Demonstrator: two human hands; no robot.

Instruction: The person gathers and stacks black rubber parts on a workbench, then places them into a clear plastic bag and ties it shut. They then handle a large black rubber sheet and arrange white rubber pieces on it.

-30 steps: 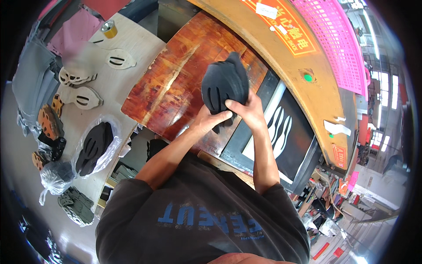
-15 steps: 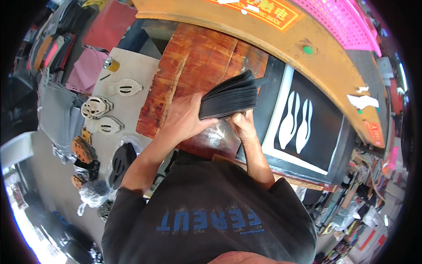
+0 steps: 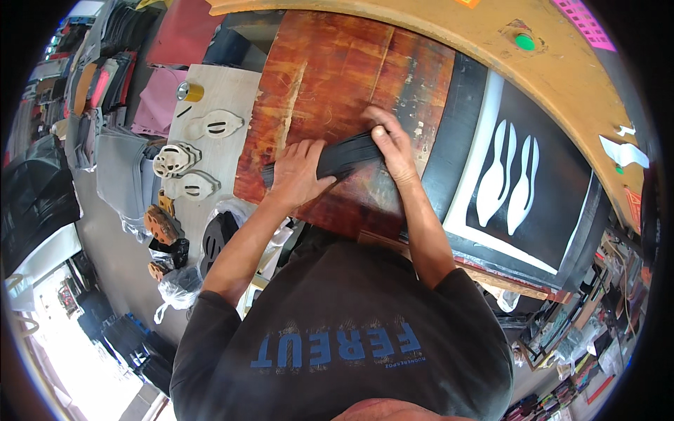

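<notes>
A stack of thin black sheets lies low over the red-brown wooden board, its layers edge-on and slanting up to the right. My left hand is closed over its left part, with the stack's far left end poking out beyond the fingers. At the right end, my right hand grips the sheets, thumb on the near side and fingers curled round the far edge. My palms hide parts of the stack, and I cannot tell whether it rests fully on the board.
To the right, two white curved cutouts lie on a black panel framed in white. An orange-yellow machine beam with a green button spans the far side. At left, a pale board carries sole-shaped pieces and a can.
The stack has come down toward the board and moved from a raised, fanned position to a flatter, compact one. My left hand now covers its top, and my right hand has moved to its right end.
</notes>
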